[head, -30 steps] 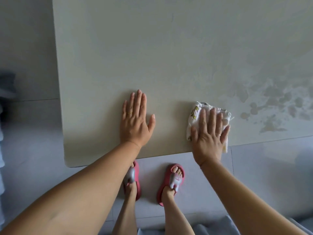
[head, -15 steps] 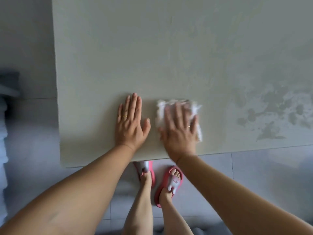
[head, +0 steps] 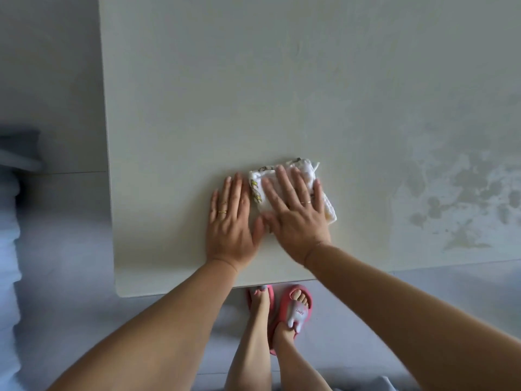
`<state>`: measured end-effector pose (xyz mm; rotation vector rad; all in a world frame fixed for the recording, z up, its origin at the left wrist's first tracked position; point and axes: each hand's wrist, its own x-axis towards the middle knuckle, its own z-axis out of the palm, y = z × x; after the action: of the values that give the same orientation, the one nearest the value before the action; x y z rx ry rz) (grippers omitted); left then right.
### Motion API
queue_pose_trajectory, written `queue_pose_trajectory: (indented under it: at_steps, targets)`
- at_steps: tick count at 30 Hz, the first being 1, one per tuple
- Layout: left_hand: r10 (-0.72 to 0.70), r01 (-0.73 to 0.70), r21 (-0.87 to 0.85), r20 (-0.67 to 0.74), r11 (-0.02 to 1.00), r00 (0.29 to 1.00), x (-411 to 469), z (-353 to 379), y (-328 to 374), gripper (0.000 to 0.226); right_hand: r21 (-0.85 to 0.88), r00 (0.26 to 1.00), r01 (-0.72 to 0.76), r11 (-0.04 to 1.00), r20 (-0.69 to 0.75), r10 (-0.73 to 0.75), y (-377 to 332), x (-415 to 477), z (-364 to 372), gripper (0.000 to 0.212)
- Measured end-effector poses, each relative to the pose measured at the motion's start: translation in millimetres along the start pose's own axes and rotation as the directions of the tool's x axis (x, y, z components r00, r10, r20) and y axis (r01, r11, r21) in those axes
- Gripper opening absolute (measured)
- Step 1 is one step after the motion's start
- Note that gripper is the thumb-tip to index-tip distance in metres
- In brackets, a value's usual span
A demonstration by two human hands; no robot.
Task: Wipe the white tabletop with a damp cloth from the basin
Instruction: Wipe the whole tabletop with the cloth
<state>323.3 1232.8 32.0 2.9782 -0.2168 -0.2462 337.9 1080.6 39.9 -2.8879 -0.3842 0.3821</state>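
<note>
The white tabletop (head: pixel 253 94) fills the upper part of the head view, with its left edge and rounded near-left corner in sight. A folded white cloth (head: pixel 328 207) with a small yellow print lies near the front edge. My right hand (head: pixel 296 213) presses flat on the cloth, fingers spread. My left hand (head: pixel 229 221) rests palm down on the bare tabletop just left of the cloth, its thumb touching my right hand. No basin is in view.
Wet blotchy patches (head: pixel 465 193) cover the right side of the tabletop. Below the front edge are my feet in pink slippers (head: pixel 296 309) on a grey tiled floor (head: pixel 56 277). Something pale and blurred (head: pixel 8 235) stands at the far left.
My right hand has slid the cloth leftwards along the front edge, from apart on the right until it sits against my left hand. My left hand has stayed flat in place.
</note>
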Motion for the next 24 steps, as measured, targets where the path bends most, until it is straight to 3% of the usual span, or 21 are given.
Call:
queue_pose_trajectory:
  at_steps: [2, 3, 4, 6, 8, 10, 12, 14, 15, 17, 19, 20, 21, 22, 24]
  targets:
    - [0.002, -0.002, 0.000, 0.011, 1.000, 1.000, 1, 0, -1, 0.070, -0.071, 0.992, 0.125, 0.990, -0.004, -0.126, 34, 12, -9, 0.060]
    - [0.004, -0.004, -0.004, 0.014, 1.000, 1.000, 1, 0, -1, 0.070, -0.076, 0.997, 0.071, 0.995, -0.013, -0.072, 52, 20, -14, 0.060]
    - [0.006, -0.006, -0.009, 0.015, 1.000, 1.000, 1, -1, -1, 0.070, -0.038, 0.998, -0.059, 0.997, -0.025, 0.058, 67, 29, -19, 0.060]
    - [0.006, -0.006, -0.010, 0.022, 1.000, 1.000, 1, -1, -1, 0.070, 0.095, 0.921, -0.380, 0.920, -0.058, 0.386, 72, 40, -22, 0.059]
    - [0.004, -0.004, 0.005, 0.042, 1.000, 0.999, 1, -1, -1, 0.071, 0.148, 0.850, -0.506, 0.849, -0.076, 0.520, 36, 42, -15, 0.060]
    - [-0.002, 0.001, 0.015, 0.059, 1.000, 0.998, 2, -2, 0, 0.071, 0.112, 0.926, -0.371, 0.922, -0.031, 0.377, -5, 32, -4, 0.061]
    - [0.002, -0.002, 0.007, 0.068, 1.000, 0.998, 2, -3, 0, 0.070, 0.018, 0.995, -0.098, 0.995, 0.032, 0.097, -13, 21, -2, 0.060]
    - [0.012, -0.013, 0.001, 0.062, 1.000, 0.998, 2, -2, -1, 0.071, -0.059, 0.993, 0.117, 0.991, 0.031, -0.115, 20, 28, -12, 0.060]
    - [0.016, -0.016, -0.004, 0.058, 1.000, 0.998, 1, -1, -2, 0.072, -0.088, 0.992, 0.125, 0.988, 0.012, -0.125, 41, 33, -17, 0.060]
    - [0.019, -0.018, -0.017, 0.040, 1.000, 0.999, 0, 1, -3, 0.072, -0.045, 0.993, -0.117, 0.992, -0.016, 0.116, 80, 46, -28, 0.061]
    - [0.014, -0.013, -0.027, 0.024, 1.000, 1.000, 1, 3, -2, 0.072, 0.084, 0.880, -0.466, 0.881, -0.062, 0.471, 86, 58, -30, 0.061]
    - [0.011, -0.011, -0.032, 0.020, 0.999, 1.000, 1, 3, -2, 0.073, 0.129, 0.818, -0.558, 0.820, -0.084, 0.569, 70, 63, -27, 0.061]
    - [0.010, -0.009, -0.036, 0.018, 0.999, 1.000, 1, 4, -2, 0.073, 0.152, 0.800, -0.578, 0.801, -0.084, 0.594, 48, 67, -22, 0.062]
    - [0.006, -0.006, -0.037, 0.019, 0.999, 1.000, 1, 4, -2, 0.073, 0.149, 0.843, -0.519, 0.842, -0.071, 0.533, 24, 66, -17, 0.063]
    - [0.000, 0.001, -0.028, 0.021, 1.000, 1.000, 1, 3, -2, 0.072, 0.059, 0.977, -0.213, 0.975, -0.013, 0.214, -9, 58, -8, 0.060]
